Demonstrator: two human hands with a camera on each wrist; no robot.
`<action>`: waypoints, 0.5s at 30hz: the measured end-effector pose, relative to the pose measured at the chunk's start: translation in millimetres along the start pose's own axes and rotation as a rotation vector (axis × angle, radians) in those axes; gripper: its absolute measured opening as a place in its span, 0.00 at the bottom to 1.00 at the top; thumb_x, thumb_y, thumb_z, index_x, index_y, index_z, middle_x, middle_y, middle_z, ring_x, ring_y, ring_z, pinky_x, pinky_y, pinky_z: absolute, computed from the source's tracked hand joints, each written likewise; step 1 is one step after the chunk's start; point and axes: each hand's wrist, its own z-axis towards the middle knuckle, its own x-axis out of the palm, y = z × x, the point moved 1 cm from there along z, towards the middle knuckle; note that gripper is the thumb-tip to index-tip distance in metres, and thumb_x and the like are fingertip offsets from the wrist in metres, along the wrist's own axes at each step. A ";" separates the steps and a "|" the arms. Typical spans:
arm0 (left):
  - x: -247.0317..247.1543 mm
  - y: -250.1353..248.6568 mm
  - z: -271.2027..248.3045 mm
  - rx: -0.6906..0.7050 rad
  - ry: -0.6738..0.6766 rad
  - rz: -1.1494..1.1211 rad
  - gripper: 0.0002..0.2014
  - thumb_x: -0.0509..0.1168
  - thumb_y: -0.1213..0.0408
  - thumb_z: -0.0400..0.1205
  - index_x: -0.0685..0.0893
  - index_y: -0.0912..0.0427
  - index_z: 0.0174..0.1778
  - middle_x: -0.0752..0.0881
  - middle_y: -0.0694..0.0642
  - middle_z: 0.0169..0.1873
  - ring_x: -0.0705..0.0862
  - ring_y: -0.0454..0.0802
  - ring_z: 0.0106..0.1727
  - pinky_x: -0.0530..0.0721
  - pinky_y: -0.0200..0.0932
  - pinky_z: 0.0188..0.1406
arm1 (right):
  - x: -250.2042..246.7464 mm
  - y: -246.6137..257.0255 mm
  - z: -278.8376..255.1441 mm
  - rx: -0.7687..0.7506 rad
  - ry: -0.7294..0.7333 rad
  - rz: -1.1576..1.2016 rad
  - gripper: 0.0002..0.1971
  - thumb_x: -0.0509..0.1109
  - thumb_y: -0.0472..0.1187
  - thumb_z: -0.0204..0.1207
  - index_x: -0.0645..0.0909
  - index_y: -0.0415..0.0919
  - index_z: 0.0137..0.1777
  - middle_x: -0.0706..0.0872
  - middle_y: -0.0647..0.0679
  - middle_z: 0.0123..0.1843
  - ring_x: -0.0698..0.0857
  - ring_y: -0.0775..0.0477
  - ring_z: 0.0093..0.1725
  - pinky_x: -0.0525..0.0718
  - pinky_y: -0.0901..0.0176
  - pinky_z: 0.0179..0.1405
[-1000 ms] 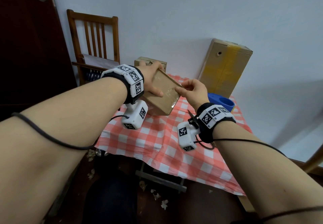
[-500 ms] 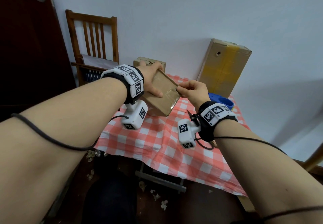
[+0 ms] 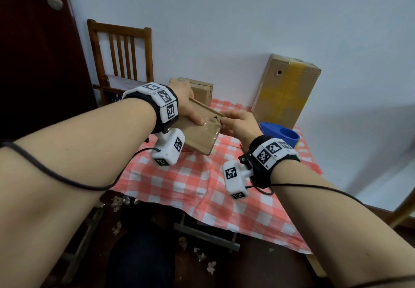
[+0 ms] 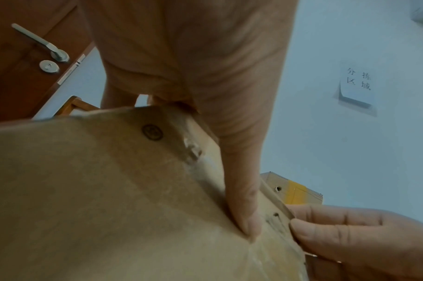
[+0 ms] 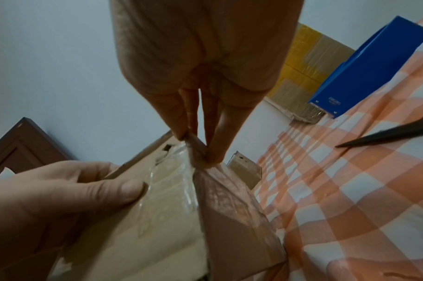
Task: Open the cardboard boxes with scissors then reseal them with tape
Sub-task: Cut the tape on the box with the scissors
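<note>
Head view, small box [image 3: 198, 133]: tilted above the checked table [image 3: 202, 188], long taped face toward you
Left hand [image 3: 187, 107]: grips the box's left end, thumb on tape
Right hand [image 3: 239, 122]: pinches the upper right corner, nearer the tape edge you peel next

A plain room in a home or small back room used for sorting parcels. Under the hands stands a small desk [image 3: 202, 188] covered with a red-and-white checked cloth [image 3: 190, 175]. Beyond the left hand [image 3: 186, 105] a wooden slat-back chair [image 3: 121, 51] stands against the bare pale wall [image 3: 247, 18], beside a dark wooden door [image 3: 33, 63] with a metal lever handle [image 4: 41, 42]. Beyond the right hand [image 3: 240, 123] a tall taped cardboard box [image 3: 285, 92] leans at the wall. A paper note [image 4: 357, 85] with handwritten characters is stuck to the wall. Scraps litter the dark floor [image 3: 202, 265] below.
</note>
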 end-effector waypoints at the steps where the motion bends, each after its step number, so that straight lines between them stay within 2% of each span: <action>1: -0.4 1.2 0.4 0.007 0.010 0.000 0.27 0.81 0.39 0.58 0.82 0.58 0.35 0.82 0.54 0.36 0.82 0.53 0.43 0.75 0.40 0.34 | 0.7 -0.6 0.3 -0.019 -0.005 -0.005 0.08 0.67 0.25 0.77 0.83 0.26 0.55 0.85 0.45 0.38 0.84 0.53 0.33 0.87 0.66 0.37; 2: -1.2 2.2 0.5 0.012 0.020 0.007 0.27 0.81 0.40 0.59 0.83 0.61 0.34 0.82 0.54 0.31 0.81 0.52 0.37 0.73 0.40 0.30 | 1.4 -1.4 1.1 -0.035 -0.011 -0.017 0.10 0.67 0.25 0.77 0.82 0.25 0.57 0.85 0.45 0.39 0.85 0.54 0.34 0.87 0.67 0.37; 4: -4.2 2.8 -1.6 -0.001 0.041 0.035 0.27 0.80 0.39 0.61 0.79 0.61 0.27 0.78 0.54 0.24 0.75 0.51 0.29 0.69 0.41 0.25 | 4.2 -1.3 1.9 -0.061 -0.029 -0.055 0.11 0.65 0.24 0.78 0.81 0.23 0.60 0.86 0.42 0.42 0.86 0.54 0.35 0.87 0.70 0.37; 6: -6.2 2.1 -4.6 -0.024 0.077 0.071 0.27 0.79 0.38 0.61 0.77 0.59 0.24 0.76 0.52 0.21 0.73 0.50 0.27 0.68 0.40 0.26 | 8.3 -0.1 2.7 -0.080 -0.031 -0.091 0.13 0.63 0.24 0.80 0.80 0.24 0.62 0.86 0.36 0.51 0.87 0.48 0.43 0.88 0.67 0.43; 7: -5.6 2.1 -5.0 -0.019 0.103 0.094 0.26 0.79 0.39 0.62 0.82 0.60 0.27 0.78 0.51 0.23 0.75 0.50 0.28 0.71 0.40 0.27 | 10.1 0.8 3.5 -0.091 -0.025 -0.109 0.13 0.62 0.24 0.81 0.80 0.25 0.63 0.86 0.35 0.54 0.87 0.46 0.48 0.88 0.64 0.49; 9: -0.3 1.8 -5.9 0.049 0.151 0.091 0.24 0.80 0.45 0.66 0.88 0.60 0.47 0.85 0.49 0.36 0.81 0.48 0.37 0.76 0.39 0.35 | 13.6 3.3 4.8 -0.107 -0.007 -0.156 0.13 0.61 0.26 0.81 0.81 0.27 0.63 0.87 0.35 0.57 0.87 0.45 0.51 0.86 0.58 0.56; 11: 6.6 -0.1 -9.2 0.132 0.163 0.032 0.24 0.79 0.58 0.72 0.84 0.55 0.63 0.87 0.50 0.50 0.82 0.45 0.44 0.78 0.35 0.37 | 15.2 4.6 5.1 -0.105 0.014 -0.200 0.13 0.63 0.26 0.81 0.82 0.28 0.62 0.87 0.35 0.56 0.87 0.45 0.52 0.85 0.55 0.58; 13: 13.0 -2.4 -12.0 0.185 0.177 -0.041 0.22 0.74 0.67 0.75 0.84 0.52 0.65 0.89 0.54 0.53 0.82 0.43 0.40 0.80 0.30 0.32 | 13.8 6.1 4.0 -0.108 0.018 -0.225 0.11 0.65 0.27 0.79 0.83 0.28 0.60 0.88 0.37 0.53 0.87 0.44 0.51 0.86 0.56 0.55; 15: 20.3 -1.0 -13.2 0.191 0.199 -0.097 0.21 0.72 0.70 0.74 0.85 0.54 0.64 0.89 0.57 0.52 0.82 0.44 0.39 0.82 0.35 0.38 | 13.7 5.6 3.4 -0.114 0.024 -0.228 0.09 0.66 0.27 0.79 0.84 0.28 0.56 0.88 0.36 0.50 0.87 0.43 0.49 0.87 0.54 0.54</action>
